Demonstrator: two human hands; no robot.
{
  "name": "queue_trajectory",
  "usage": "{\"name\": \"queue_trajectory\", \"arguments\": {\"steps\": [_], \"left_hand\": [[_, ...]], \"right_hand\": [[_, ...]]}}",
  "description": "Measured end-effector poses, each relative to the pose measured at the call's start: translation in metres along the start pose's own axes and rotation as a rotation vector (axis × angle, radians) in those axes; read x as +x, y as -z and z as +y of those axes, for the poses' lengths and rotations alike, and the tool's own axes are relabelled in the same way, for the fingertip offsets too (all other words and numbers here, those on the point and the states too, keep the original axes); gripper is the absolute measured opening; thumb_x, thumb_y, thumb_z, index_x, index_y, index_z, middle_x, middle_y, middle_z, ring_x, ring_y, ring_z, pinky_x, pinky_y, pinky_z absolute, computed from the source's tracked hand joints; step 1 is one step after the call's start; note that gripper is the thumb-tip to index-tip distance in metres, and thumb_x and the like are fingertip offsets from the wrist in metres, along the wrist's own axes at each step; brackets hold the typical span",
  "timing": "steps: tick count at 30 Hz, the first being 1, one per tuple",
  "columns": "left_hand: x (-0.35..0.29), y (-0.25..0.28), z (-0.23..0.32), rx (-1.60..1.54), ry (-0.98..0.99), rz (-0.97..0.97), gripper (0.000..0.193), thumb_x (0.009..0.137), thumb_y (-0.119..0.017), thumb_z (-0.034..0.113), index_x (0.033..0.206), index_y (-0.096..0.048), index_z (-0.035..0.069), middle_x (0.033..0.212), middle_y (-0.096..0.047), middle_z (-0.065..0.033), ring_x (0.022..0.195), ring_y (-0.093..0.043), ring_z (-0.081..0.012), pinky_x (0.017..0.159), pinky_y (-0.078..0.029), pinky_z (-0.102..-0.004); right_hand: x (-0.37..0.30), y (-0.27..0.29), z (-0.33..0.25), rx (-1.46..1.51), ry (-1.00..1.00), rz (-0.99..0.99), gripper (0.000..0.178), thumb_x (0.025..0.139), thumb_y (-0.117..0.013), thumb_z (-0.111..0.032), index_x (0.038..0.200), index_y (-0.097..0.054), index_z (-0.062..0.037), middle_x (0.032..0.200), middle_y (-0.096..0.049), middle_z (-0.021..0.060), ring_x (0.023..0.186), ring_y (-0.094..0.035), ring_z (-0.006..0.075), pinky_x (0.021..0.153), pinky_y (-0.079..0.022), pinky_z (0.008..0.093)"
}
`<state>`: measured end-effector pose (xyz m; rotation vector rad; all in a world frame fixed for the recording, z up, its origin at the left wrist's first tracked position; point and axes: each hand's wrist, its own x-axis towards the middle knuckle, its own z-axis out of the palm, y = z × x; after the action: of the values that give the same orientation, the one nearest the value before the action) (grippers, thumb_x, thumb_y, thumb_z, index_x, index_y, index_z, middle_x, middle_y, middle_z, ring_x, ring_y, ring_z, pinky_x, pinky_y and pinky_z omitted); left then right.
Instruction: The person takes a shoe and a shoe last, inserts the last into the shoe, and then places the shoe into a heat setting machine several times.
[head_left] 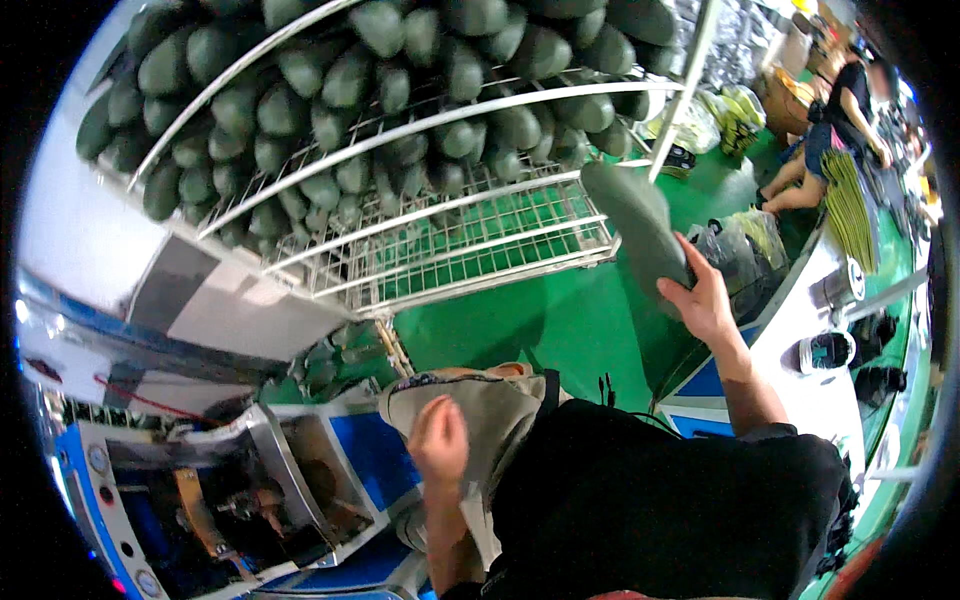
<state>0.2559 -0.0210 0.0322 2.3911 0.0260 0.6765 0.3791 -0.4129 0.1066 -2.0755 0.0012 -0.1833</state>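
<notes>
A dark green shoe last (pixel 630 215) is in my right hand (pixel 703 298), raised at the right of the rack. My fingers and thumb grip one end of it, and its long smooth body tilts up and to the left. Lower down, my left hand (pixel 440 440) hovers in front of my beige trousers, slightly blurred. Its fingers are curled in, and nothing shows in them. Rows of similar green lasts (pixel 345 80) fill the upper tiers of a white wire rack (pixel 480 245) ahead of me.
A blue and grey machine (pixel 90 440) with an opened front stands at my lower left. To the right runs a white bench (pixel 790 385) bearing a shoe (pixel 826 351) and a metal canister (pixel 842 284). Beyond it, plastic bags (pixel 745 250) lie on the green floor near a seated person (pixel 850 110).
</notes>
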Motion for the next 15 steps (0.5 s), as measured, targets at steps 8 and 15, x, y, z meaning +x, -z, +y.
{"name": "queue_trajectory", "arguments": {"steps": [8,15], "left_hand": [[0.014,-0.08,0.037,-0.162,-0.374,-0.385,0.009,0.085,-0.07,0.013,0.086,-0.068,0.005,0.092,-0.07,-0.0066,0.075,-0.069,-0.0295,0.066,-0.057,-0.0388],[-0.019,-0.094,-0.006,-0.047,-0.255,-0.424,0.009,0.088,-0.068,0.017,0.092,-0.069,0.009,0.099,-0.071,-0.0062,0.077,-0.07,-0.0308,0.064,-0.057,-0.0397]], "right_hand": [[0.062,0.028,0.024,-0.527,0.296,0.329,0.065,0.082,-0.072,-0.011,0.142,-0.047,-0.0028,0.137,-0.053,0.0297,0.109,-0.063,0.0448,0.093,-0.053,0.0447],[0.166,-0.01,0.027,-0.712,0.376,0.449,0.061,0.082,-0.072,-0.025,0.135,-0.051,-0.0009,0.127,-0.061,0.0263,0.096,-0.068,0.0413,0.081,-0.056,0.0447]]}}
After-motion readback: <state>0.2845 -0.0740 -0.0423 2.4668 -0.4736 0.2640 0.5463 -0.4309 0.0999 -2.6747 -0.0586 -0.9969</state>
